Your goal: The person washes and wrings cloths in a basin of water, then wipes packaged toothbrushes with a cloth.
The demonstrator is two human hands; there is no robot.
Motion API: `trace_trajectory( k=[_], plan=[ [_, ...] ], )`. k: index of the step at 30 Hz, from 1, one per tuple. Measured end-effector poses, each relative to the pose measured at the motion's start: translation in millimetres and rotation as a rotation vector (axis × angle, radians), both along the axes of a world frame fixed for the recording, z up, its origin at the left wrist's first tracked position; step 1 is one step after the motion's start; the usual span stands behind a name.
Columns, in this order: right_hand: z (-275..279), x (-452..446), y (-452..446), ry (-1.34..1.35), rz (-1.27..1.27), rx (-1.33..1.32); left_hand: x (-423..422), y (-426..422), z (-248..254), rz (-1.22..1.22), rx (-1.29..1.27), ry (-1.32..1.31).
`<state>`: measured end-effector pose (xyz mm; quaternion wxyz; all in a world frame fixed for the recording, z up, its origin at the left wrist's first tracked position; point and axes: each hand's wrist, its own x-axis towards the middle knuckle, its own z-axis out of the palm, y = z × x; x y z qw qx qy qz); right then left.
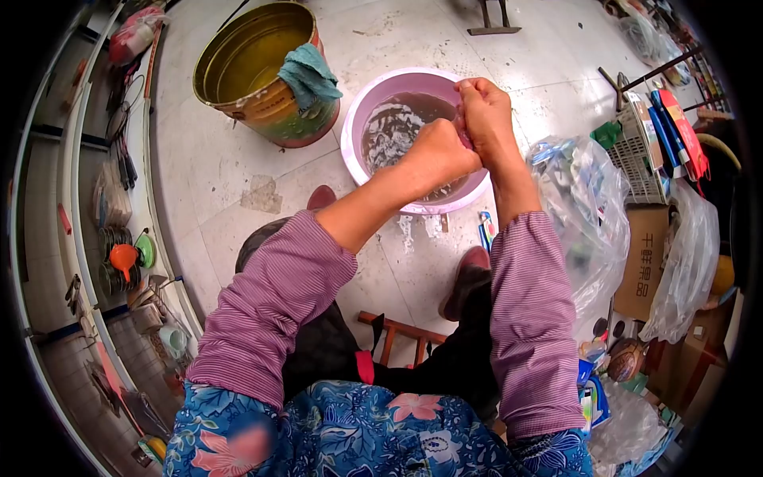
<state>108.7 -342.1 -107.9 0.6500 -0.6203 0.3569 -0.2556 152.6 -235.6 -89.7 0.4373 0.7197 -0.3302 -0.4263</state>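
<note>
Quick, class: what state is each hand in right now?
Left hand: closed; what it holds cannot be told.
Right hand: closed, above the round lilac plastic basin; contents unclear.

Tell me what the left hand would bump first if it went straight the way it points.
Most likely the right hand, close beside the left hand above the basin, though depth is hard to judge.

One basin (354,131), one bucket (266,119), one cloth (308,73), two shoes (469,277)
</note>
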Motion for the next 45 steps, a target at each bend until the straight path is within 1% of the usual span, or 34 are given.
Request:
trace_trajectory(
  k=[1,2,3,5,7,9,10,12,13,15,16,18,19,21,23,25,26,27,29,30,31,33,34,35,37,38,39,41,42,43,45],
  plan=[
    [-11,2,-2,0.097,-0.034,-0.135,-2,-1,-5,-0.020,-0.019,-0.268],
    [-30,6,-8,0.145,-0.079,-0.311,-5,0,-11,-0.007,-0.042,-0.350],
    [-29,5,-5,0.146,-0.078,-0.310,-9,0,-16,-0.006,-0.040,-0.349],
    [-26,4,2,0.271,-0.136,-0.530,-13,1,-24,0.080,0.031,-0.445],
    [-22,3,2,0.261,-0.147,-0.551,-15,3,-21,0.084,0.030,-0.431],
    [-12,0,1,0.192,-0.050,-0.233,-17,3,-19,0.198,-0.039,-0.450],
    [-4,-2,1,0.192,-0.049,-0.236,-13,4,-16,0.201,-0.041,-0.451],
    [11,-6,0,-0.060,0.010,0.197,-1,5,-3,0.110,-0.050,0.347],
    [16,-11,-11,-0.194,0.145,0.379,0,8,6,0.131,-0.089,0.584],
    [29,-23,-20,-0.504,0.311,0.579,9,9,10,0.015,-0.211,1.021],
    [31,-26,-19,-0.505,0.317,0.575,10,11,12,0.016,-0.217,1.018],
    [36,-33,-18,-0.774,0.463,0.680,6,15,17,-0.111,-0.311,1.605],
    [36,-32,-16,-0.775,0.463,0.668,4,17,18,-0.124,-0.315,1.603],
    [30,-23,-6,-0.873,0.579,0.693,-4,21,17,-0.273,-0.417,1.834],
    [32,-15,3,-0.891,0.611,0.693,-10,23,16,-0.301,-0.426,1.871],
    [44,-11,14,-1.065,0.707,0.639,-12,24,15,-0.296,-0.454,2.001],
    [51,-10,19,-1.160,0.720,0.664,-12,26,16,-0.262,-0.469,2.025],
    [52,-13,16,-1.159,0.719,0.665,-11,26,17,-0.262,-0.468,2.026],
    [53,-22,8,-1.149,0.849,0.581,-9,28,20,-0.371,-0.485,2.009],
    [58,-25,12,-1.122,0.756,0.514,-9,30,24,-0.404,-0.500,1.938],
    [62,-26,11,-1.118,0.753,0.517,-8,32,28,-0.401,-0.501,1.944],
    [74,-29,10,-0.998,0.715,0.540,-5,38,37,-0.328,-0.444,1.702],
    [86,-32,20,-0.862,0.551,0.473,-3,40,46,-0.276,-0.358,1.601],
    [89,-33,20,-0.861,0.553,0.472,-2,41,46,-0.276,-0.361,1.602],
    [95,-34,20,-0.622,0.506,0.505,2,41,47,-0.273,-0.305,1.323],
    [97,-32,26,-0.534,0.411,0.445,2,41,50,-0.230,-0.257,1.252],
    [97,-31,29,-0.534,0.410,0.445,3,40,48,-0.231,-0.257,1.252],
    [93,-28,32,-0.397,0.286,0.419,3,38,44,-0.140,-0.164,1.053],
    [89,-26,33,-0.373,0.228,0.418,1,37,44,-0.078,-0.145,0.970],
    [84,-24,33,-0.373,0.227,0.420,-1,36,45,-0.077,-0.143,0.970],
    [77,-22,34,-0.360,0.142,0.424,-4,33,45,-0.002,-0.120,0.760]
  ],
)
